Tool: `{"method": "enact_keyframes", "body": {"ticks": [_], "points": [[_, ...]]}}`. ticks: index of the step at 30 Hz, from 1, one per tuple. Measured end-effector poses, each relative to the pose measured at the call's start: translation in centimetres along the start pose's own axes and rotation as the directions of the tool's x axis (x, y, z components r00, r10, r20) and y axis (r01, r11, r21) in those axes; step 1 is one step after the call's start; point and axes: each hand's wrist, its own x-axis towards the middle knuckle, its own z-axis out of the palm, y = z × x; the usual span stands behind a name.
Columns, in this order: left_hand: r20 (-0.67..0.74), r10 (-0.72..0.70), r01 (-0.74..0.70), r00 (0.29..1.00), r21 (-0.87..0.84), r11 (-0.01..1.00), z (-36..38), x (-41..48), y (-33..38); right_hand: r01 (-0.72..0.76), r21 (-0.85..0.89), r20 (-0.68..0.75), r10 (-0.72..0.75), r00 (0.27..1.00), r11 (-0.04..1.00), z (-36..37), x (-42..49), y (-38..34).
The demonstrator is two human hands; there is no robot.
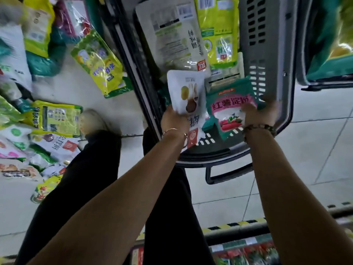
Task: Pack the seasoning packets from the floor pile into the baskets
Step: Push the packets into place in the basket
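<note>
Packing partway, my read. The grey basket (267, 44) already holds at least two big packets beyond both grips: a pale one (172, 35) and a lime-green one (217, 31), lying flat.

Two more are going in now:
- left grip (174, 119) pinches the near end of a white packet (188, 90)
- right grip (257, 115) is closed on the right edge of a teal-and-pink packet (229, 109); the fingers are motion-blurred, but it looks held

Both packets sit over the near end of the basket, side by side and touching or overlapping. Can't tell whether either rests on the basket bottom yet.

Still to do: a lot. The floor pile (57, 119) lies well out to the left of the left grip, with many yellow, green and white packets loose on the tiles. A second basket (324, 77), off to the right beyond the right grip, has something teal and yellow in it; its fill level isn't readable.

Orientation:
- white packet: printed face up, long axis running straight away from the left grip toward the far end of the basket
- teal packet: face up, long axis also pointing away from the right grip but skewed, far end leaning right

Both roughly match the lie of the packets already in the basket.
</note>
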Motion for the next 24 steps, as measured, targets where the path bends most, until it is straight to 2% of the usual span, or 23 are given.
{"method": "enact_keyframes", "body": {"ticks": [3, 4, 6, 8, 10, 11, 12, 13, 15, 17, 19, 21, 24], "points": [[-0.001, -0.183, 0.183, 0.983, -0.033, 0.983, 1.9, 1.4, 0.1, -0.074, -0.021, 0.126, 0.076, 0.989, 0.997, 1.0, 2.6, 0.4], [-0.047, -0.182, 0.182, 0.982, -0.023, 0.983, 1.8, 1.5, 0.3, -0.124, 0.023, 0.217, 0.116, 0.969, 0.992, 1.2, 3.3, 0.4], [-0.017, -0.129, 0.128, 0.992, 0.314, 0.941, 1.8, 1.5, 0.0, -0.202, 0.071, 0.392, 0.159, 0.906, 0.977, 1.2, 4.3, 0.5], [0.004, -0.108, 0.098, 0.994, 0.379, 0.920, 2.0, 2.6, 0.0, -0.227, 0.025, 0.502, 0.184, 0.845, 0.974, 0.5, 5.0, 1.0], [-0.018, -0.085, 0.086, 0.996, 0.373, 0.924, 2.2, 2.8, -0.2, -0.186, -0.050, 0.541, 0.183, 0.821, 0.981, -0.2, 5.3, 1.4], [-0.019, -0.095, 0.096, 0.995, 0.293, 0.951, 2.2, 2.5, -0.2, -0.116, -0.106, 0.544, 0.155, 0.825, 0.988, -0.4, 5.6, 1.5], [-0.088, -0.177, 0.187, 0.980, 0.121, 0.975, 2.0, 2.6, 0.0, -0.012, -0.187, 0.543, 0.114, 0.832, 0.982, -0.5, 5.8, 1.5], [-0.123, -0.195, 0.202, 0.973, 0.045, 0.978, 1.9, 2.8, 0.1, 0.094, -0.276, 0.530, 0.070, 0.845, 0.957, -0.5, 6.0, 1.5], [-0.161, -0.063, 0.084, 0.985, 0.126, 0.988, 2.0, 1.9, 0.3, 0.220, -0.372, 0.465, -0.024, 0.885, 0.902, -0.2, 6.3, 1.2], [-0.173, -0.009, 0.011, 0.985, 0.012, 1.000, 2.1, 1.0, -0.2, 0.288, -0.356, 0.355, -0.157, 0.922, 0.889, 0.3, 6.1, 1.1], [-0.190, 0.039, -0.051, 0.981, -0.062, 0.997, 2.1, 0.2, 0.0, 0.431, -0.330, 0.263, -0.357, 0.896, 0.840, 0.8, 5.7, 1.2], [-0.224, 0.122, -0.127, 0.967, -0.008, 0.992, 2.1, 0.3, -0.2, 0.523, -0.271, 0.248, -0.466, 0.849, 0.808, 1.0, 5.5, 1.3], [-0.261, 0.291, -0.276, 0.920, 0.094, 0.957, 2.0, 0.1, 0.2, 0.547, -0.142, 0.248, -0.506, 0.826, 0.825, 1.0, 5.6, 1.5]]}}
